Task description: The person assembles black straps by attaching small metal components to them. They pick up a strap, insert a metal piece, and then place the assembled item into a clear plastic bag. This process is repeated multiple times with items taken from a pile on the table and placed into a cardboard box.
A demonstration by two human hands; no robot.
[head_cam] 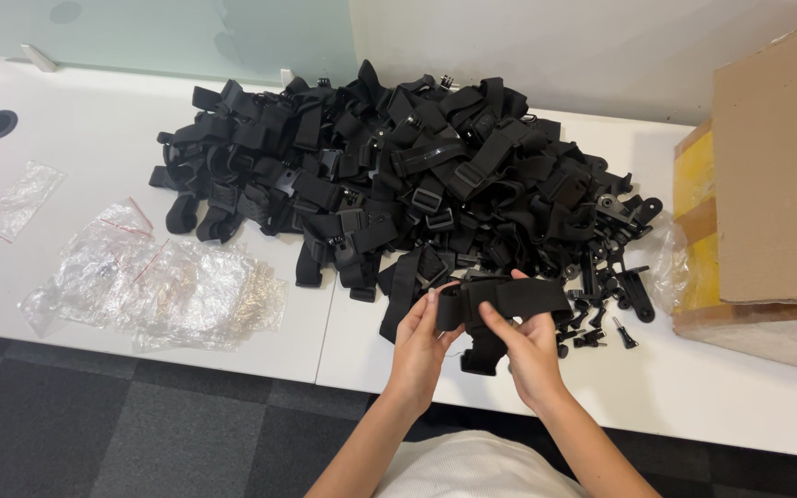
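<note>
Over the table edge, both hands (477, 341) pinch a black strap (500, 300).

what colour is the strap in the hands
Black; the strap, held by both hands, shows best in the head view.

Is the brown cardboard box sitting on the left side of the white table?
No, the brown cardboard box sits at the right end of the white table, beside the pile of black straps.

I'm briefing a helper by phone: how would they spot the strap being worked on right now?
Find the big pile of black straps on the white table. At its near edge, the left hand and right hand hold one black strap, the only one lifted clear.
</note>
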